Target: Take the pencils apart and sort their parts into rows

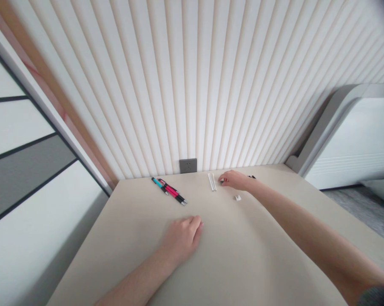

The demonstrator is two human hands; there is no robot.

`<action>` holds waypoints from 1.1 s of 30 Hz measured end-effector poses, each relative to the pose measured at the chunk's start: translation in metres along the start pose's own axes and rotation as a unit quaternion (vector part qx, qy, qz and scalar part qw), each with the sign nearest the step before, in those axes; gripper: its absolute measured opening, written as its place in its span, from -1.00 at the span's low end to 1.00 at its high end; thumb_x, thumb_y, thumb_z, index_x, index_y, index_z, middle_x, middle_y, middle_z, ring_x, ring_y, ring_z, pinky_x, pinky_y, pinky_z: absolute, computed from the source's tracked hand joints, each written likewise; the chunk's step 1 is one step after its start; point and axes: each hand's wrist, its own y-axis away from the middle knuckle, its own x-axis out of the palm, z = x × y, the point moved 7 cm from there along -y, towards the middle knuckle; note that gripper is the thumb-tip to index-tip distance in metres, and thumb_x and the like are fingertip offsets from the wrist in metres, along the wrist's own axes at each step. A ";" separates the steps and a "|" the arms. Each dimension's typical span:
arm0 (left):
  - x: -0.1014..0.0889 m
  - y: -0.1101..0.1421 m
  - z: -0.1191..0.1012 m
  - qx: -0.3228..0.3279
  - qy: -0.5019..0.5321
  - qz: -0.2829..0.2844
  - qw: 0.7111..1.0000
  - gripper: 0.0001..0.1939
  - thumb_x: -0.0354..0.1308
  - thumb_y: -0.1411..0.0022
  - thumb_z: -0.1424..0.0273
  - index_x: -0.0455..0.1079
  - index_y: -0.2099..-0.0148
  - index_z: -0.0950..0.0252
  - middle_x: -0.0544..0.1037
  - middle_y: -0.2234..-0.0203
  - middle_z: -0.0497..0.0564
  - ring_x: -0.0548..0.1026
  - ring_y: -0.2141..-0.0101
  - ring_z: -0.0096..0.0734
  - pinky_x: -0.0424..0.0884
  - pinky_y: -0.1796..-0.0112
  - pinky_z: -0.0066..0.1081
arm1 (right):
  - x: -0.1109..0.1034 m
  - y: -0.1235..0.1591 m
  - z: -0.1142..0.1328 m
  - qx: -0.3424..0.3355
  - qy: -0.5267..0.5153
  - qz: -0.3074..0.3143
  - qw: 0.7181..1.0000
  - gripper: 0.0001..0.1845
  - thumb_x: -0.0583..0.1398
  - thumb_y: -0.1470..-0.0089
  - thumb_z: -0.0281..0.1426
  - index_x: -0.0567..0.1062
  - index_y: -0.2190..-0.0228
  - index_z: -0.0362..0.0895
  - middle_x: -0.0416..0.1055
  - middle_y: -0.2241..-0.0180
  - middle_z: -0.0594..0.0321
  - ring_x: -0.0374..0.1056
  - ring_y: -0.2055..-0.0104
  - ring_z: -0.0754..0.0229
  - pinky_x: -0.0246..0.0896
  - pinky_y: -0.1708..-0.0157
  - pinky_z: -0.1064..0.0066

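Right hand [234, 180] at far side of beige desktop [115, 238], fingertips [226, 177] pinched narrow on small dark-and-white part [222, 181], detail unclear. Left hand [180, 238] flat on desktop, fingers together, holding nothing. Two white rods [211, 182] just beside right fingertips; small white piece [237, 197] near. Pink and teal pens [169, 191] lying together, untouched. Parts all loose, nothing visibly joined.

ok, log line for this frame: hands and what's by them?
left hand: resting on table, empty | right hand: fingers at small dark item | nearby: white sticks, white piece, pens
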 end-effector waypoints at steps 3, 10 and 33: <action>0.000 0.001 0.001 -0.002 0.014 -0.017 1.000 -0.75 -0.17 -0.45 0.35 0.30 0.23 0.21 0.54 0.40 -0.04 0.51 0.40 -0.32 0.28 0.40 -0.40 | -0.010 0.012 0.014 0.002 0.014 -0.023 1.000 -0.62 0.22 -0.14 -0.40 0.52 -0.01 -0.11 0.55 0.18 0.08 0.45 0.12 0.01 0.25 0.15 0.33; -0.011 0.001 0.003 0.013 0.116 -0.128 0.985 -0.83 -0.12 -0.41 0.47 0.30 0.16 0.26 0.47 0.31 0.04 0.46 0.23 -0.26 0.39 0.21 -0.31 | -0.007 0.087 0.122 -0.124 -0.146 -0.241 0.952 -0.74 0.06 -0.29 -0.40 0.52 0.11 -0.10 0.51 0.20 0.13 0.40 0.13 0.13 0.27 0.07 0.31; -0.021 0.001 0.020 -0.002 0.310 -0.192 0.931 -0.87 0.06 -0.39 0.35 0.39 0.09 0.22 0.54 0.32 -0.03 0.51 0.30 -0.39 0.40 0.25 -0.45 | 0.039 0.108 0.120 -0.051 -0.466 -0.246 0.848 -0.79 0.24 -0.16 -0.25 0.55 0.23 -0.12 0.50 0.35 0.22 0.33 0.31 0.20 0.23 0.24 0.37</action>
